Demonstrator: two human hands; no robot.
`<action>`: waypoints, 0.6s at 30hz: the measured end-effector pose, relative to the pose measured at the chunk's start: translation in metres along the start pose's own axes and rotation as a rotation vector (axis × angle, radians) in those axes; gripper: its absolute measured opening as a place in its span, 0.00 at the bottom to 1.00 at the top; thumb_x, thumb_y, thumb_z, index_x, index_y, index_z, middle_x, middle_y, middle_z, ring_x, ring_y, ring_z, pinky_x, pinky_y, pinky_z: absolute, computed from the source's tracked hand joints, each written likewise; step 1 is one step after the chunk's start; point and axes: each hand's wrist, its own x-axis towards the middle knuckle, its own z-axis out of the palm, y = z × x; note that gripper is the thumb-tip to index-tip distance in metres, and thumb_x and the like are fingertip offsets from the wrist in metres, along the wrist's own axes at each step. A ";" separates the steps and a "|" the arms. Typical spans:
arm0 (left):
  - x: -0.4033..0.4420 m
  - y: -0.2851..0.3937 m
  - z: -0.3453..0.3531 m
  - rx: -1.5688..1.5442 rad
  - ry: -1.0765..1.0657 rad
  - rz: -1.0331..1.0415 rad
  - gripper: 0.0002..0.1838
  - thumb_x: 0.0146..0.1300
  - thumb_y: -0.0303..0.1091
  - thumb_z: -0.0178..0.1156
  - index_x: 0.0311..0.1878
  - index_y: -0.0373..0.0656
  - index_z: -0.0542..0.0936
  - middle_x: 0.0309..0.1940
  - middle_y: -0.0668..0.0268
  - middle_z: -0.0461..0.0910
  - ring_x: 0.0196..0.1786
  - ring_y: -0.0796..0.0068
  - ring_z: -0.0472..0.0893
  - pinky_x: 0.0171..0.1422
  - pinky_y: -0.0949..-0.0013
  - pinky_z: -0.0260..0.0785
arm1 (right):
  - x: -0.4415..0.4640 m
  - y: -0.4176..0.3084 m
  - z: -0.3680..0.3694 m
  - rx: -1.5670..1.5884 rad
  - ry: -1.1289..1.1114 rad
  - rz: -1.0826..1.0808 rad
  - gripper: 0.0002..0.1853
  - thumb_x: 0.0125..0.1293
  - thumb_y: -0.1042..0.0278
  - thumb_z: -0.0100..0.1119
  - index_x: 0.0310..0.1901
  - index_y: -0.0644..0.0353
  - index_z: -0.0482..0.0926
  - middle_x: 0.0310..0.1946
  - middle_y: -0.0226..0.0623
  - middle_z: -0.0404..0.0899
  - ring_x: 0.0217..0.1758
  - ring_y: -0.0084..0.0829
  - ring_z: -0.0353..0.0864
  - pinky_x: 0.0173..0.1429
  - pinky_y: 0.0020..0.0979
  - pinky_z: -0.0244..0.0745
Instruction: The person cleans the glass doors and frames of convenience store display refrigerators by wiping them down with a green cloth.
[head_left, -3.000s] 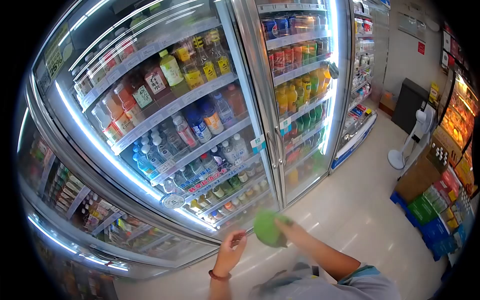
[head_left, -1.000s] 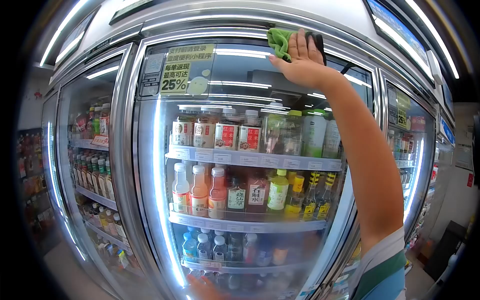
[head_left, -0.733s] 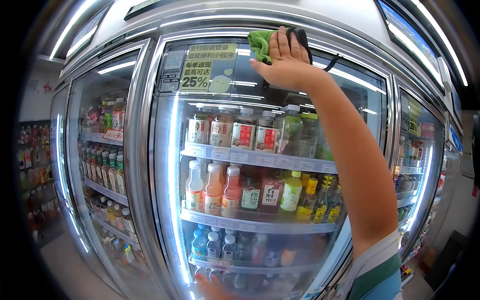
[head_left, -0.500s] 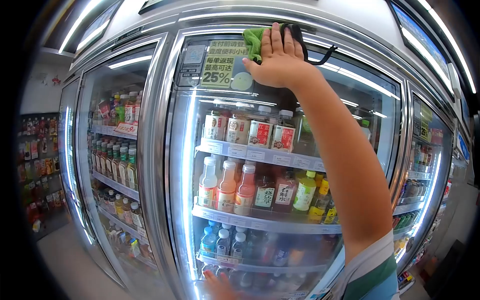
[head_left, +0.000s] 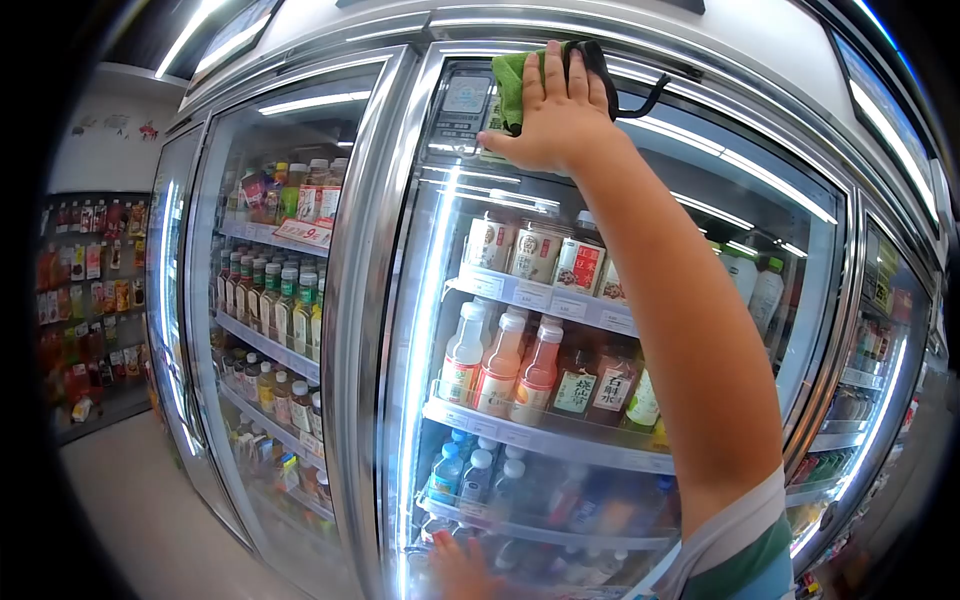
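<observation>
High on the glass door (head_left: 640, 190) of a drinks fridge, my right hand (head_left: 555, 115) lies flat with its fingers spread. It presses a green cloth (head_left: 508, 85) with a black part and a black loop (head_left: 648, 98) against the glass, near the top frame. Most of the cloth is hidden under the palm. A poster (head_left: 465, 105) on the inside of the door is partly covered by the hand and cloth. Low in the view, my left hand (head_left: 462, 568) is near the lower glass, somewhat blurred, fingers apart and holding nothing visible.
Bottles (head_left: 500, 375) fill several shelves behind the glass. A metal door frame (head_left: 370, 250) separates this door from the left fridge door (head_left: 270, 300). Another fridge door (head_left: 850, 370) stands at the right. Racks of goods (head_left: 95, 290) are at the far left.
My right hand has slid left across the glass with the cloth and now covers more of the poster. The view has turned left. My left hand stays low by the door.
</observation>
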 end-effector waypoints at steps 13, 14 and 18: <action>0.000 -0.014 0.033 -0.146 0.201 0.078 0.79 0.49 0.75 0.70 0.85 0.40 0.28 0.78 0.16 0.37 0.81 0.13 0.41 0.78 0.21 0.43 | -0.012 -0.130 0.038 0.103 0.182 -0.191 0.47 0.75 0.33 0.37 0.86 0.55 0.46 0.88 0.42 0.41 0.91 0.44 0.38 0.89 0.46 0.31; 0.000 -0.014 0.032 -0.155 0.212 0.070 0.79 0.50 0.73 0.71 0.85 0.40 0.29 0.78 0.17 0.36 0.81 0.14 0.41 0.78 0.21 0.44 | -0.016 -0.133 0.038 0.104 0.174 -0.199 0.46 0.75 0.34 0.37 0.86 0.55 0.46 0.88 0.42 0.41 0.91 0.44 0.37 0.89 0.47 0.31; -0.004 -0.020 0.025 -0.258 0.224 0.132 0.71 0.57 0.65 0.71 0.85 0.41 0.32 0.80 0.20 0.34 0.83 0.18 0.39 0.81 0.24 0.41 | -0.045 -0.157 0.045 0.266 0.078 -0.225 0.44 0.76 0.38 0.39 0.86 0.54 0.48 0.88 0.39 0.41 0.91 0.44 0.37 0.89 0.49 0.29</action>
